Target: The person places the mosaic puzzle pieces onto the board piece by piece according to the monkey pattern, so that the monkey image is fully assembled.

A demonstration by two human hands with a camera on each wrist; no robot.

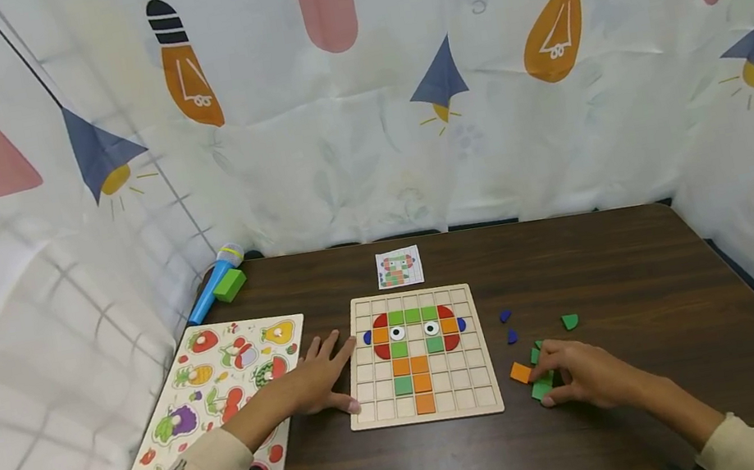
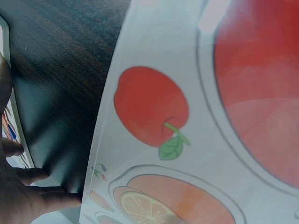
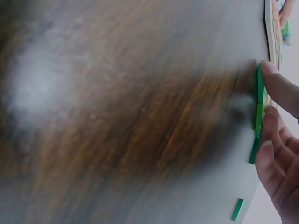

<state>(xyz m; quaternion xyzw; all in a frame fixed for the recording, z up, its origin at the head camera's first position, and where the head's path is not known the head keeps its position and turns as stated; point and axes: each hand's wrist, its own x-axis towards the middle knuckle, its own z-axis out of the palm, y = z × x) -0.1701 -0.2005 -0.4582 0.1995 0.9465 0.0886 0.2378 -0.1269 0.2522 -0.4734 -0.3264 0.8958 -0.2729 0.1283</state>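
Observation:
A wooden grid board (image 1: 375, 402) bears coloured tiles laid out as a figure with two round eyes. My left hand (image 1: 319, 378) rests at its left edge, fingers spread, the thumb on the lower left corner. In the left wrist view that hand (image 2: 23, 196) shows only partly. Right of the board, my right hand (image 1: 583, 373) has thumb and fingertips bent down to a green tile (image 1: 541, 389) on the table, pinching it between them. More green pieces (image 3: 254, 149) lie under and beside these fingers, partly hidden. An orange tile (image 1: 521, 372) lies just left of them.
Two blue pieces (image 1: 506, 316) and a green rounded piece (image 1: 570, 321) lie farther back. A small pattern card (image 1: 398, 267) sits behind the board. At the left are a fruit puzzle board (image 1: 187, 400), under my left forearm, a toy microphone (image 1: 210, 292) and a green block (image 1: 230, 285).

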